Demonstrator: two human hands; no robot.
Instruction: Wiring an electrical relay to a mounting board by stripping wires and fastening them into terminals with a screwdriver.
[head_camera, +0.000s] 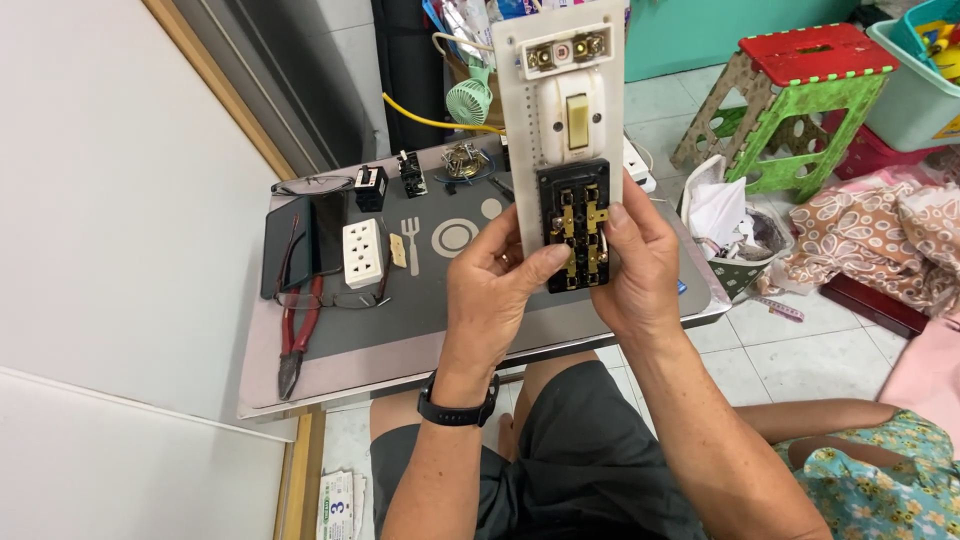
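Note:
Both hands hold a long white electrical panel board (607, 120) upright above the table. It carries a fuse holder at the top, a cream switch (577, 121) in the middle and a black socket block (574, 222) with brass contacts at the bottom. My left hand (497, 290), a black band on its wrist, grips the board's left edge with the thumb on the black block. My right hand (638, 262) wraps the right edge, fingers curled onto the block.
A small grey-topped table (420, 325) holds red-handled pliers (297, 335), a white socket (362, 252), glasses, a dark phone (290, 245) and small black parts. A green and red stool (800, 95), a bag of paper and cloth lie right. Another person's leg is at lower right.

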